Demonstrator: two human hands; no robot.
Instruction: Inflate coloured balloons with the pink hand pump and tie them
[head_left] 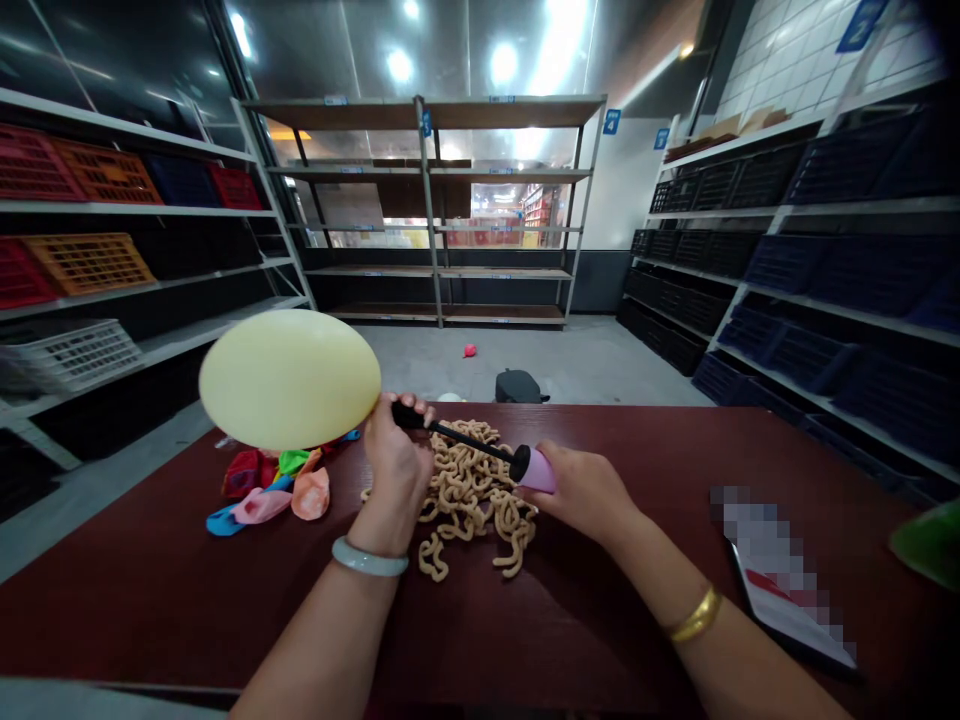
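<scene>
A pale yellow inflated balloon (291,380) is at the left, its neck at the fingers of my left hand (397,445). Those fingers are closed round the balloon's neck and the black nozzle end of a hand balloon pump (474,443). My right hand (589,485) grips the pump's lilac body at the other end, with the black rod drawn out between the hands. Under the pump lies a heap of tan, curly, rope-like pieces (465,490). Several flat balloons (259,490) in red, blue, pink, green and orange lie left of my left wrist.
The dark red table (600,620) spans the foreground. On its right lies a flat, partly blurred-out object (787,590), with something green (930,545) at the edge. Shelves with crates (90,262) line both sides; a small red balloon (469,351) and a dark bag (519,386) lie beyond the table.
</scene>
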